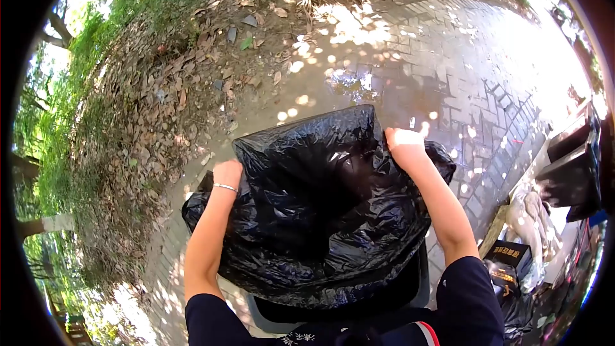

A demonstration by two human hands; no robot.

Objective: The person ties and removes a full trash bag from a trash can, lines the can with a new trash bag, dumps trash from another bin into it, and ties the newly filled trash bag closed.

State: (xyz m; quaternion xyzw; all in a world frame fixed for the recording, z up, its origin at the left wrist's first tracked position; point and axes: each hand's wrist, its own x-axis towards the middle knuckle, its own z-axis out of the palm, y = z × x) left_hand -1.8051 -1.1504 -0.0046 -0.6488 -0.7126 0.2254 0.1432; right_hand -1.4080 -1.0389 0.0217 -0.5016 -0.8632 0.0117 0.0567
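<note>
A large black garbage bag [288, 218] spreads over the top of a dark grey bin [424, 279], its mouth gaping toward me. My left hand [227, 172], with a thin band at the wrist, is closed on the bag's left edge. Opposite it, my right hand [405, 143] grips the far right edge. Between the two hands the bag's far edge is pulled taut and raised. Plastic bunches loosely outside both wrists. The near part of the bin's rim shows below the bag; the rest of the bin is hidden.
Wet paving bricks [480, 109] run to the right, with a puddle [355, 83] beyond the bag. Dry leaves [154, 96] cover soil on the left. At right are a black container [570, 173], a pale cloth [532, 224] and a black box [509, 253].
</note>
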